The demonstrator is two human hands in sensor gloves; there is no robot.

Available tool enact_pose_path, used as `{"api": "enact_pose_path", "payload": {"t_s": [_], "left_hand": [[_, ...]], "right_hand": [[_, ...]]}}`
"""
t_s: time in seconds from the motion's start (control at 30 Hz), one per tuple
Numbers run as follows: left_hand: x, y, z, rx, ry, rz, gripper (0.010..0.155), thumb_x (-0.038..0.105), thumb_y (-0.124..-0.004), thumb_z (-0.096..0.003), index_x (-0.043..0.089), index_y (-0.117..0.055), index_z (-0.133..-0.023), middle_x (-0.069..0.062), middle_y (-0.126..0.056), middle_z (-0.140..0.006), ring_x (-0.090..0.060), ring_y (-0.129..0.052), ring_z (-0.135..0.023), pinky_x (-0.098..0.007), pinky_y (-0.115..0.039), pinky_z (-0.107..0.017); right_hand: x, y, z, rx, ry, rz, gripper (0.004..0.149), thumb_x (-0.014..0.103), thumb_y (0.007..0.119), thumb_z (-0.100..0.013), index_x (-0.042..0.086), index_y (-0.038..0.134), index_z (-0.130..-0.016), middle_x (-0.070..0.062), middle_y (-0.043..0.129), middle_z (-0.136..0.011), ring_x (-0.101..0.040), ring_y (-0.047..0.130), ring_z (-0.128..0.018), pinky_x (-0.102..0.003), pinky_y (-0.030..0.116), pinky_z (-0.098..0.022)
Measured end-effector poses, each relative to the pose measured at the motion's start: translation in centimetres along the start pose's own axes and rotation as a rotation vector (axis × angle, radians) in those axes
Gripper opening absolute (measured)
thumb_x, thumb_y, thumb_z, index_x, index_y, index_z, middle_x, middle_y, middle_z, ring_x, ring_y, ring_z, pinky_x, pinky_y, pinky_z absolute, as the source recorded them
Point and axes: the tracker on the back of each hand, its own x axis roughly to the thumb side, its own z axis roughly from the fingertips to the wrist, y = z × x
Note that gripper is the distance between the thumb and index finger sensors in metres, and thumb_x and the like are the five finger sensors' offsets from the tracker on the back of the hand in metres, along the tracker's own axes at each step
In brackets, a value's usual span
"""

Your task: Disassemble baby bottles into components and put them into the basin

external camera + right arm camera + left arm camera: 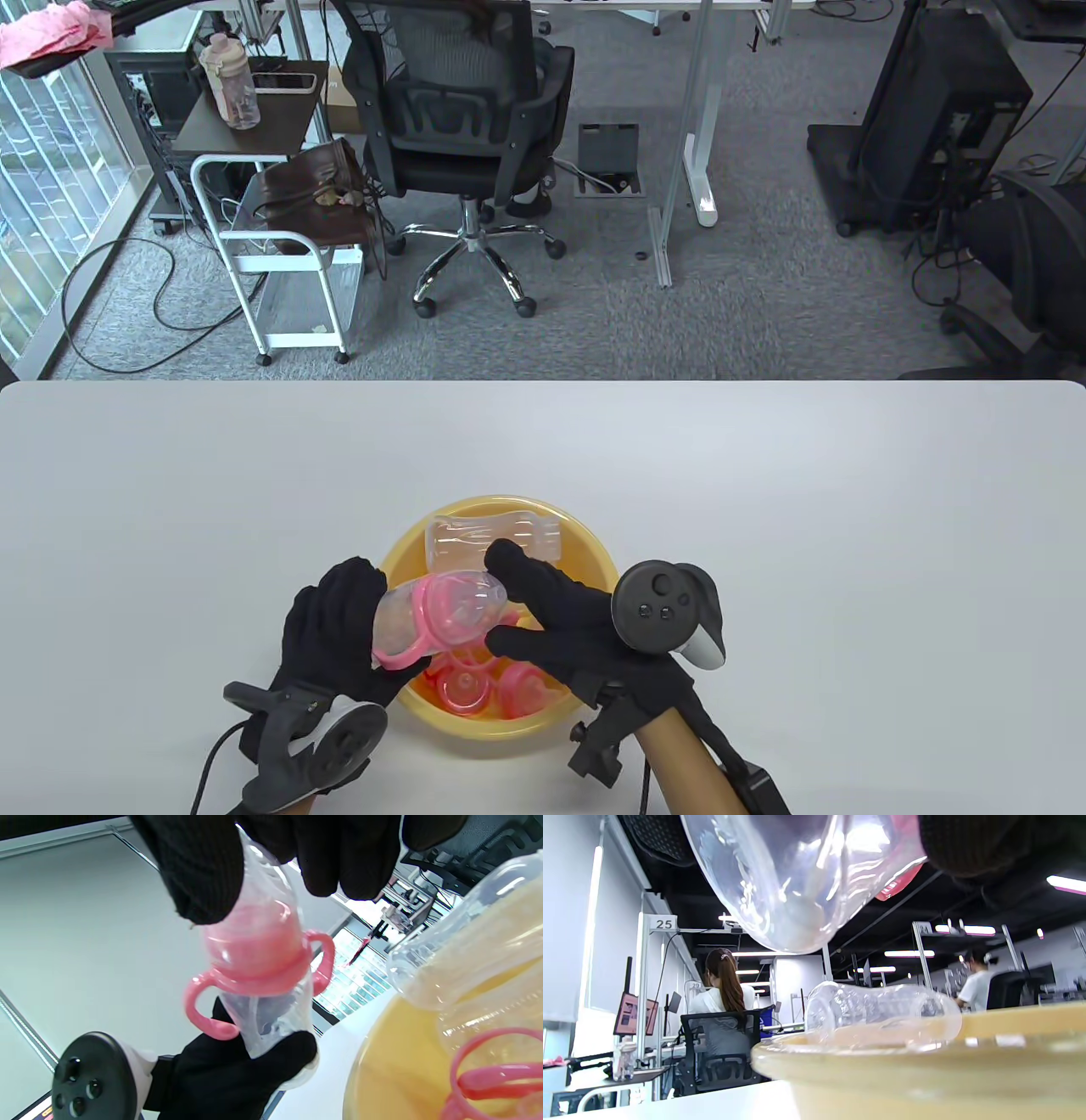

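Fingers (199,878) of right hand (564,624) clenched round clear cap end of baby bottle (437,615), fingers of left hand (335,628) wrapped round its base, bottle held on its side above near-left rim of basin (594,564). On white counter (848,526), yellow basin holding clear bottle body (492,536) laid across far side and pink parts (479,683) at bottom. Pink handle ring (254,984) circling held bottle's neck, handles sticking out both sides.
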Motion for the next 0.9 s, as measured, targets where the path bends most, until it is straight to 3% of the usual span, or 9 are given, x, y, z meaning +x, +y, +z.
{"api": "enact_pose_path", "payload": {"t_s": [0.1, 0.2, 0.37, 0.43, 0.63, 0.9], "left_hand": [[0.8, -0.1, -0.1, -0.007, -0.069, -0.090, 0.092, 0.064, -0.077, -0.0396, 0.012, -0.045, -0.109, -0.013, -0.068, -0.108, -0.033, -0.084, -0.099, -0.059, -0.067, -0.074], [1.5, 0.1, -0.3, -0.003, -0.118, -0.159, 0.092, 0.064, -0.077, -0.0390, 0.014, -0.045, -0.109, -0.012, -0.068, -0.108, -0.032, -0.084, -0.099, -0.058, -0.072, -0.071], [2.2, 0.3, -0.3, 0.019, -0.157, -0.194, 0.092, 0.065, -0.077, -0.0382, 0.015, -0.046, -0.109, -0.011, -0.070, -0.107, -0.032, -0.086, -0.097, -0.056, -0.076, -0.069], [2.1, 0.4, -0.3, 0.000, -0.158, -0.215, 0.092, 0.066, -0.077, -0.0378, 0.016, -0.046, -0.108, -0.010, -0.070, -0.106, -0.030, -0.087, -0.097, -0.052, -0.086, -0.061], [1.8, 0.6, -0.3, -0.024, -0.133, -0.140, 0.093, 0.072, -0.073, -0.0311, 0.018, -0.058, -0.105, -0.010, -0.081, -0.099, -0.030, -0.095, -0.089, -0.049, -0.092, -0.049], [1.1, 0.5, -0.4, -0.051, -0.095, -0.136, 0.094, 0.072, -0.073, -0.0307, 0.017, -0.059, -0.105, -0.011, -0.082, -0.098, -0.031, -0.095, -0.088, -0.049, -0.092, -0.047]], "right_hand": [[0.3, 0.3, -0.1, -0.008, -0.010, 0.093, 0.084, 0.043, 0.081, -0.053, 0.008, 0.038, -0.116, -0.031, 0.048, -0.113, -0.059, 0.060, -0.100, -0.074, 0.046, -0.074], [0.1, 0.7, 0.0, -0.007, 0.035, 0.138, 0.087, 0.056, 0.071, -0.053, 0.009, 0.038, -0.118, -0.035, 0.041, -0.115, -0.063, 0.054, -0.101, -0.077, 0.045, -0.072], [-0.3, 1.7, -0.2, 0.068, 0.092, 0.180, 0.091, 0.057, 0.074, -0.051, 0.007, 0.038, -0.118, -0.038, 0.038, -0.115, -0.067, 0.058, -0.097, -0.077, 0.049, -0.070], [-0.3, 2.1, -0.5, 0.120, 0.146, 0.164, 0.090, 0.056, 0.076, -0.052, 0.005, 0.040, -0.117, -0.040, 0.043, -0.113, -0.066, 0.065, -0.094, -0.076, 0.055, -0.068], [0.3, 2.7, -0.7, 0.222, 0.169, 0.287, 0.088, 0.047, 0.083, -0.050, 0.009, 0.038, -0.116, -0.035, 0.058, -0.107, -0.053, 0.087, -0.083, -0.066, 0.074, -0.062], [0.5, 4.1, -0.6, 0.100, 0.016, 0.434, 0.086, 0.043, 0.083, -0.050, 0.012, 0.038, -0.116, -0.032, 0.056, -0.108, -0.047, 0.090, -0.074, -0.053, 0.086, -0.053]]}}
